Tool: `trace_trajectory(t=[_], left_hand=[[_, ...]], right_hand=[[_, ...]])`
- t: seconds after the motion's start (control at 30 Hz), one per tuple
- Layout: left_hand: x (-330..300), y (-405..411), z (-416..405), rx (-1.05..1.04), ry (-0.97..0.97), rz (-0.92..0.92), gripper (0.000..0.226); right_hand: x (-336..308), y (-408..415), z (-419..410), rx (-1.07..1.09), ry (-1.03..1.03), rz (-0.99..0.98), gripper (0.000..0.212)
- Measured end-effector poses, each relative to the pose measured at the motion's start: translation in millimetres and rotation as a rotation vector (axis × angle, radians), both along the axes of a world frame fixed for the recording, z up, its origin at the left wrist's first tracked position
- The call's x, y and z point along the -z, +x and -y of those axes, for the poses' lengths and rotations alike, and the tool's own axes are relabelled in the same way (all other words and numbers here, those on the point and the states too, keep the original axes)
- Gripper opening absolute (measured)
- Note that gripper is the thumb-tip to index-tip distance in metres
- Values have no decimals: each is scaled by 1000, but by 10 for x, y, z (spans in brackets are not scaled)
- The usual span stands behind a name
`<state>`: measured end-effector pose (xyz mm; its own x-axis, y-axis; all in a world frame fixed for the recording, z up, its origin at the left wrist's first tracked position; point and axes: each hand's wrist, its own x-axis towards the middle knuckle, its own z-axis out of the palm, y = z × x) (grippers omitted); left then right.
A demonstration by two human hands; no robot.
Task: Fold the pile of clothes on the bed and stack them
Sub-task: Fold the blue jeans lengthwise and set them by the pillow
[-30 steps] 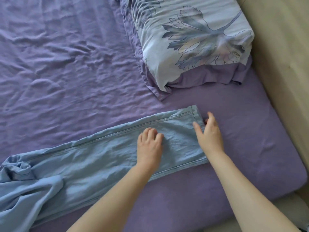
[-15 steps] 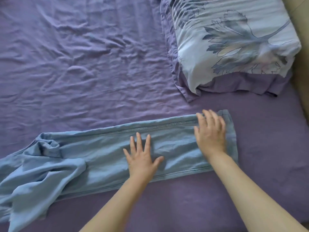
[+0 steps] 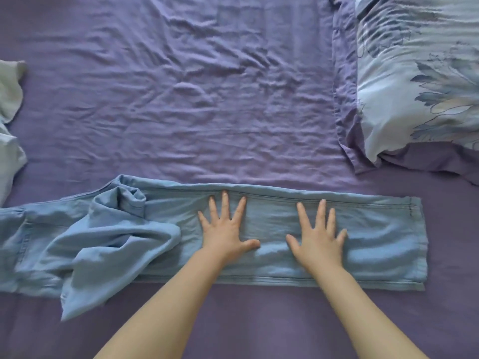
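The light blue jeans (image 3: 272,234) lie lengthwise left to right on the purple bed sheet (image 3: 181,99), hem pointing right. The left hand (image 3: 225,229) and right hand (image 3: 318,242) press flat on them, fingers spread, gripping nothing.

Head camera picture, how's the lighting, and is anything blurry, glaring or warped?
Head view: soft, even light, no glare; only faint shadows under the left hand and right hand on the jeans. Hands and jeans fairly sharp; the pillow at the right edge looks smeared. Some wide-angle stretch towards the edges; the pale clothes are cut off at the left.
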<state>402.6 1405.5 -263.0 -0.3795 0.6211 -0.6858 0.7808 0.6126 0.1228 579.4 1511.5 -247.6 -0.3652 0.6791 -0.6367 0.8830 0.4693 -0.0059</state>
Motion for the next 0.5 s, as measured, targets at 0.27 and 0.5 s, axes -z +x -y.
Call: trace_trajectory(t=[0.27,0.5], left_hand=[[-284,-784,455,-65,181,-390,62],[-92,-1330,558,-52,-56,-146,87]], right_hand=[[-16,-1095,680,-302,-68,-122,71],[176,-1612,711,-345,-81,-70,65]])
